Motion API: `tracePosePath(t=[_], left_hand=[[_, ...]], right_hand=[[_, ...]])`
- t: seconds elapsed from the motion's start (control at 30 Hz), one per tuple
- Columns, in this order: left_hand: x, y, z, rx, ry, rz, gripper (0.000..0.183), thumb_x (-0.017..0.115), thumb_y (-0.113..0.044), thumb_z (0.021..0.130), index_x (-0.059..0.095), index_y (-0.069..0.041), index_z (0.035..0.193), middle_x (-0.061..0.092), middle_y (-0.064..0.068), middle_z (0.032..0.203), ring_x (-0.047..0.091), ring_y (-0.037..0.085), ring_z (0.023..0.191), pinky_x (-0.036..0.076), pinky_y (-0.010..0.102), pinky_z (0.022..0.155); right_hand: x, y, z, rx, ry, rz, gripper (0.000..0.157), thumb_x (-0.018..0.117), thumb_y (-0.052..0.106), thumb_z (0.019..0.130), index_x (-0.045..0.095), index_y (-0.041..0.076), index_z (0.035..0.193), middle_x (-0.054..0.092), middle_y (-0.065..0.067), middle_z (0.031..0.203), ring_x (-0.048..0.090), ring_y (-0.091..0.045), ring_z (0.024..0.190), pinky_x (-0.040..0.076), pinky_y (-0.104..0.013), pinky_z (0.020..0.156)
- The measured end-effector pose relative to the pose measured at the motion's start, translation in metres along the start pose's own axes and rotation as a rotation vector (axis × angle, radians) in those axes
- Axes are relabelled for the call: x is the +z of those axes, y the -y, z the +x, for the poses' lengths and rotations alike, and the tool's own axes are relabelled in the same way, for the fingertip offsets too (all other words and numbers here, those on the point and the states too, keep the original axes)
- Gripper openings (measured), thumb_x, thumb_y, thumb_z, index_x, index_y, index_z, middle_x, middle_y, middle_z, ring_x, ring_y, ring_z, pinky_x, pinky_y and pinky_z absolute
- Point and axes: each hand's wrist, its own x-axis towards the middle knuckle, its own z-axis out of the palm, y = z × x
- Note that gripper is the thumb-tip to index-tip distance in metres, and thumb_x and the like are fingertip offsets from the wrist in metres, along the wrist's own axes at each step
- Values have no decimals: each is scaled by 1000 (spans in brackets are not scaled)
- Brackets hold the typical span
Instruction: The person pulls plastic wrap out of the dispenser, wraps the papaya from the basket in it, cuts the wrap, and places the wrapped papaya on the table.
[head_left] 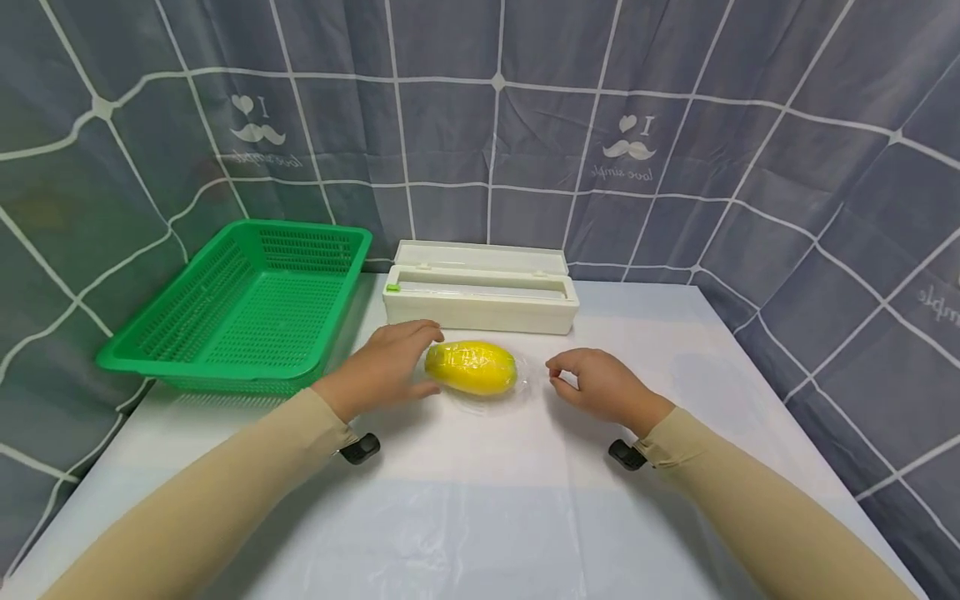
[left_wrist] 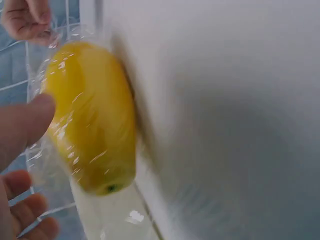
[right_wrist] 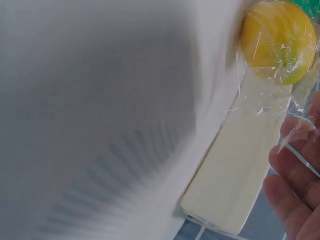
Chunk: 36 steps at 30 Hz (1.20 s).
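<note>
A yellow oblong fruit (head_left: 471,367), greenish at one end, lies on the white table inside clear cling film (head_left: 522,379). Loose film sticks out past its right end. My left hand (head_left: 393,367) is spread at the fruit's left side, thumb and fingers apart; the left wrist view shows the thumb (left_wrist: 30,122) close by the wrapped fruit, and whether it touches is hard to tell. To the right, my right hand (head_left: 600,385) has thumb and forefinger curled together. They pinch the film's loose edge, which reaches the fingers (right_wrist: 292,165) in the right wrist view.
Behind the fruit stands a white cling film box (head_left: 480,315), lid raised, a roll inside and a green cutter piece at its left. A green plastic basket (head_left: 330,333) sits at the left. Grey checked curtains (head_left: 540,125) close off the back and sides.
</note>
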Motion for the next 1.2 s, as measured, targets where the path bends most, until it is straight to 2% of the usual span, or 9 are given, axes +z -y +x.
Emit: tracePosePath(t=[0.2, 0.4, 0.6, 0.73, 0.87, 0.97, 1.03, 1.13, 1.2], left_hand=[[21, -9, 21, -23, -8, -7, 64, 84, -34, 91, 56, -9, 143, 67, 7, 140, 65, 27, 128, 47, 50, 113], [29, -11, 23, -52, -30, 3, 52, 86, -34, 89, 63, -11, 129, 72, 0, 121, 68, 19, 108, 51, 46, 100], [32, -10, 24, -35, -39, 4, 43, 85, -35, 90, 63, -14, 120, 72, -3, 108, 66, 16, 96, 51, 45, 95], [33, -11, 24, -25, -40, -6, 39, 84, -33, 91, 65, -14, 120, 75, -2, 113, 69, 17, 98, 50, 43, 96], [33, -12, 22, -18, -34, -11, 35, 83, -31, 92, 66, -15, 118, 76, -2, 114, 70, 17, 99, 50, 43, 96], [33, -13, 21, -12, -33, 0, 32, 83, -30, 92, 66, -16, 116, 76, -2, 114, 70, 17, 101, 51, 44, 96], [33, -13, 20, -5, -37, 9, 32, 83, -29, 92, 66, -16, 116, 76, -2, 116, 70, 18, 104, 52, 44, 95], [32, -15, 19, 7, -38, 22, 31, 83, -27, 92, 67, -15, 116, 75, -1, 120, 70, 20, 109, 53, 45, 95], [30, -15, 20, 12, -37, 32, 31, 83, -26, 92, 67, -16, 116, 73, 0, 122, 69, 21, 110, 53, 47, 95]], right_hand=[[-2, 1, -3, -28, -2, 3, 10, 68, 9, 96, 76, 9, 103, 79, -4, 107, 74, -25, 101, 60, -46, 92], [1, 2, -10, -13, -2, -17, 13, 67, 6, 95, 77, 5, 105, 79, -7, 112, 74, -28, 108, 59, -48, 96], [5, 3, -11, -52, 78, -81, 7, 68, 5, 95, 75, 8, 97, 78, -9, 117, 73, -28, 110, 59, -46, 97], [-1, 1, -7, 44, 175, -4, 15, 68, 16, 100, 77, 8, 108, 78, -6, 119, 72, -29, 114, 57, -47, 101], [-12, -10, -2, 226, 242, 202, 26, 64, 32, 104, 78, 9, 104, 78, -5, 101, 68, -23, 93, 56, -40, 81], [-18, -22, 3, 380, 226, 308, 40, 57, 40, 108, 79, 7, 102, 77, -7, 94, 66, -20, 88, 53, -37, 77], [-21, -25, 6, 443, 181, 288, 44, 52, 42, 109, 79, 7, 102, 75, -5, 90, 66, -19, 87, 53, -36, 76], [-23, -16, 14, 429, 66, 219, 42, 51, 37, 110, 77, 4, 107, 76, -9, 96, 68, -26, 91, 55, -42, 81], [-21, -1, 23, 355, 14, 180, 37, 52, 33, 110, 74, 4, 117, 76, -11, 107, 69, -30, 96, 55, -45, 85]])
